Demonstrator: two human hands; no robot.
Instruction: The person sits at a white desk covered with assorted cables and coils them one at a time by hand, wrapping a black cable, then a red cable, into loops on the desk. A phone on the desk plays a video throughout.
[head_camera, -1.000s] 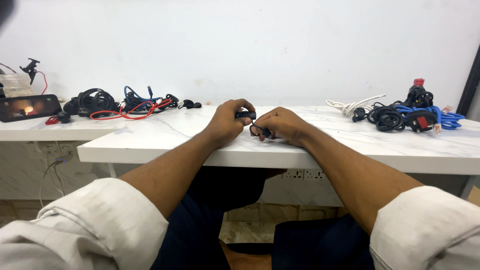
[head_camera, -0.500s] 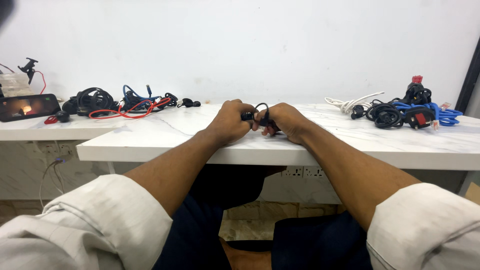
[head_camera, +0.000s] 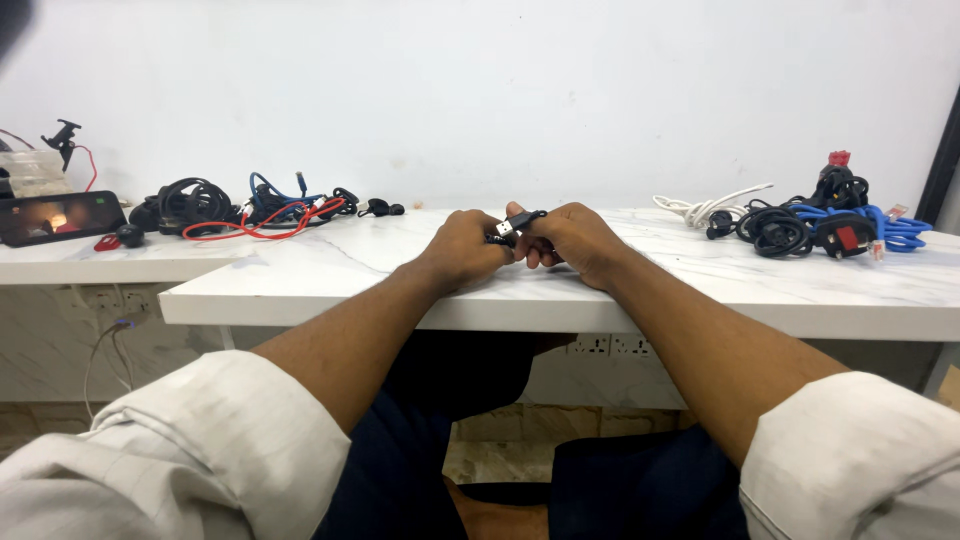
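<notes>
Both hands meet at the middle of the white marble table (head_camera: 330, 270), resting on its top. My left hand (head_camera: 462, 248) and my right hand (head_camera: 572, 238) pinch a small black cable (head_camera: 512, 226) between them; one plug end with a metal tip sticks out above the fingers. The rest of the cable is hidden inside the two hands.
A tangle of black, blue and red cables (head_camera: 245, 205) lies at the back left, near a phone (head_camera: 55, 217) lying flat. At the back right sit a white cable (head_camera: 705, 205), black coils (head_camera: 775, 230) and a blue cable with a plug (head_camera: 865, 232). A white wall stands behind.
The loop of black cable that showed between the hands has been drawn in; now only the plug end pokes out above the fingers. The hands stay together at the same spot.
</notes>
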